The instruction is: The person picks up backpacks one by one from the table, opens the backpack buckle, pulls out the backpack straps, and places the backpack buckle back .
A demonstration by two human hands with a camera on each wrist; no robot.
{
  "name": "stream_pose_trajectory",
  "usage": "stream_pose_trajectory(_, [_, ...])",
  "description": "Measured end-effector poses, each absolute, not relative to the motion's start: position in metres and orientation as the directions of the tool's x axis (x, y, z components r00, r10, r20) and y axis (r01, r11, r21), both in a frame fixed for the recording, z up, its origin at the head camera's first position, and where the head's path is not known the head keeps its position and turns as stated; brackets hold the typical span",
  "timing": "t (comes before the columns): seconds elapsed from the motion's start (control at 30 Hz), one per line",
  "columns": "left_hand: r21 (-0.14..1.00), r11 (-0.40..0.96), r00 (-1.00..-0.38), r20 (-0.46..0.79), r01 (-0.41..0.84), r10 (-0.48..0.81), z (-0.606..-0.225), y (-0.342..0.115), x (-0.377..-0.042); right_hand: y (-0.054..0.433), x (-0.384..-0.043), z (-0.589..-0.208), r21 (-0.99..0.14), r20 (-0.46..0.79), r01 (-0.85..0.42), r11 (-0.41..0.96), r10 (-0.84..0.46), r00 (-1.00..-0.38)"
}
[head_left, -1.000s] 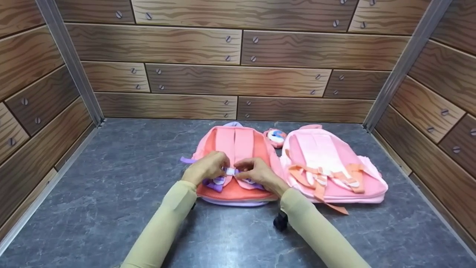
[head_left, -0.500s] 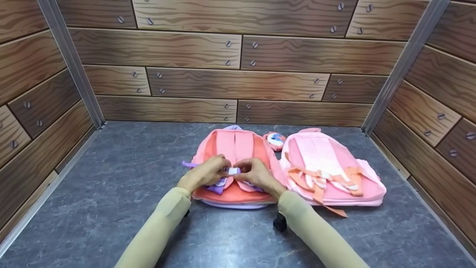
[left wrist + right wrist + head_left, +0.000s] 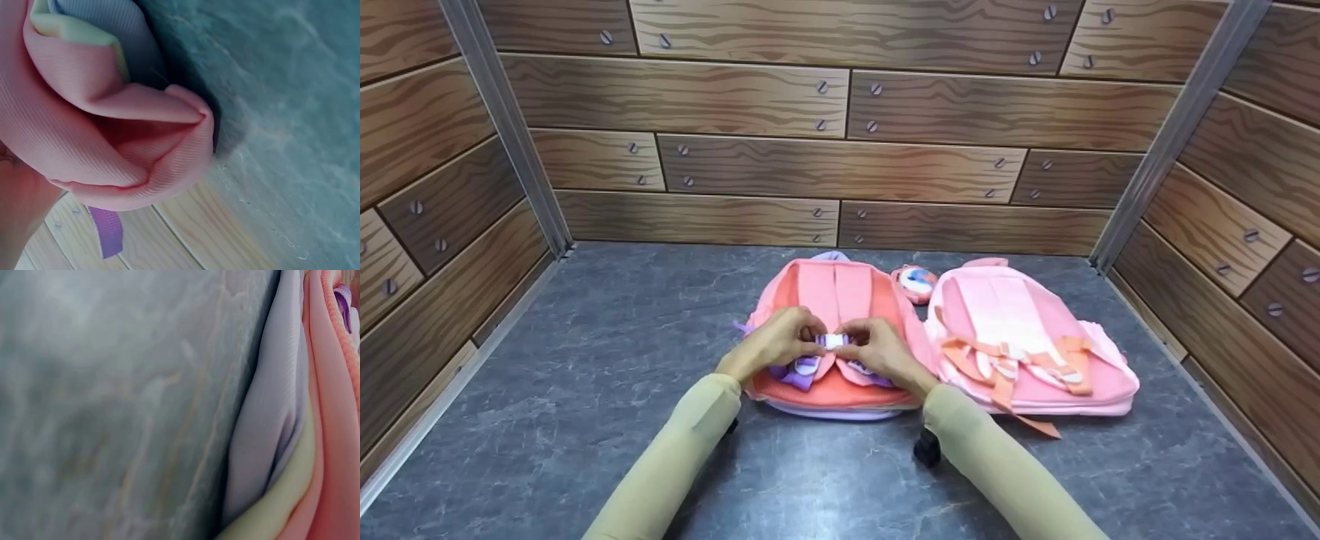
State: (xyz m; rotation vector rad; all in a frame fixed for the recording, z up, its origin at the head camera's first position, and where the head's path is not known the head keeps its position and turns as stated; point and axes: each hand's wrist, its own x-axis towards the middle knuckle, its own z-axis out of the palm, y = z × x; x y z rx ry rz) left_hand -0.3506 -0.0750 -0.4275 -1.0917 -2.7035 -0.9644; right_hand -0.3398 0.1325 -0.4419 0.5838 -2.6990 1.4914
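Observation:
A coral-pink backpack (image 3: 834, 281) lies with its shoulder-strap side up. Over its lower middle, a white buckle (image 3: 832, 341) on purple webbing spans the two shoulder straps. My left hand (image 3: 771, 345) pinches the buckle's left end, and my right hand (image 3: 886, 354) pinches its right end. Fingers partly cover the webbing on both sides. A purple strap end (image 3: 108, 230) hangs past the bag's side in the left wrist view. The right wrist view catches only the bag's lavender bottom edge (image 3: 267, 410) and coral side; the buckle is out of sight there.
Touching the coral bag on the right lies a light pink backpack (image 3: 997, 300) with orange straps (image 3: 1076, 360). A round plush charm (image 3: 916, 284) sits between their tops. Wood-patterned walls (image 3: 750, 161) enclose the dark marbled tabletop (image 3: 645, 300) at back and sides.
Both hands keep their hold at the buckle, with only small shifts. The buckle faces up more plainly now. The purple strap end at the left has drawn in toward the bag.

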Motion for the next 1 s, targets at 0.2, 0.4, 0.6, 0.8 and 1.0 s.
stream_pose_trajectory(0.2, [0.550, 0.534, -0.747, 0.291, 0.642, 0.598, -0.4314, -0.0746, -0.3504, 0.1346, -0.3415, -0.4437, -0.840, 0.173, -0.312, 0.444, -0.327, -0.929])
stream_pose_trajectory(0.4, [0.651, 0.484, -0.771, 0.258, 0.584, 0.582, -0.4338, -0.0764, -0.3520, 0.1356, -0.3422, -0.4429, -0.847, 0.175, -0.319, 0.424, -0.345, -0.922])
stream_pose_trajectory(0.6, [0.771, 0.448, -0.836, 0.194, 0.453, 0.513, -0.4318, -0.0763, -0.3525, 0.1346, -0.3415, -0.4424, -0.847, 0.161, -0.303, 0.437, -0.332, -0.929])
stream_pose_trajectory(0.8, [0.834, 0.414, -0.864, 0.140, 0.366, 0.483, -0.4302, -0.0747, -0.3550, 0.1343, -0.3407, -0.4416, -0.867, 0.133, -0.264, 0.421, -0.315, -0.940])
stream_pose_trajectory(1.0, [0.875, 0.354, -0.867, 0.133, 0.331, 0.480, -0.4298, -0.0747, -0.3577, 0.1349, -0.3412, -0.4417, -0.915, 0.095, -0.197, 0.353, -0.284, -0.954])
